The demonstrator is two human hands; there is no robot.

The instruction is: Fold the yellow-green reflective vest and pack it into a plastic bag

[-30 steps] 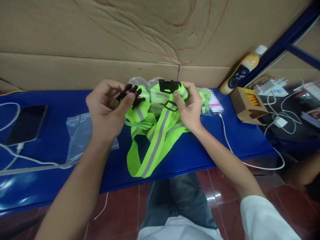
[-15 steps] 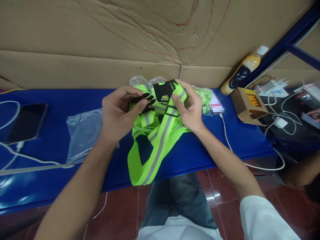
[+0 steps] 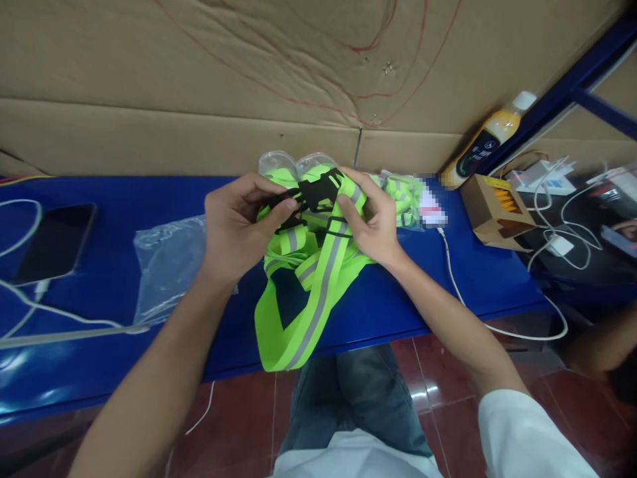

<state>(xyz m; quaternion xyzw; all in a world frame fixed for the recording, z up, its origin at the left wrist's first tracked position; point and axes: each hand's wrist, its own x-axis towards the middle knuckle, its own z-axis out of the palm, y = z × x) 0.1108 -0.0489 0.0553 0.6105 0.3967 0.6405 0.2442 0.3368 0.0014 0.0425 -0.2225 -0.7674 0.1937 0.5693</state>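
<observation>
Moved: buckle (image 3: pixel 314 194) halves now meet, hands closer.
Left hand (image 3: pixel 233 226): pinching pronged half.
Right hand (image 3: pixel 373 219): gripping socket half, strap (image 3: pixel 318 285).

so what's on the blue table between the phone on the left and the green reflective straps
In the head view, a crumpled clear plastic bag lies on the blue table between the phone and the green reflective straps, beside the left hand.

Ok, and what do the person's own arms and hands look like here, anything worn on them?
Both hands are bare: no gloves, rings or watch show on the left hand or the right hand. The left forearm is uncovered all the way to the frame edge. On the right arm, a white short sleeve shows at the lower corner.
</observation>
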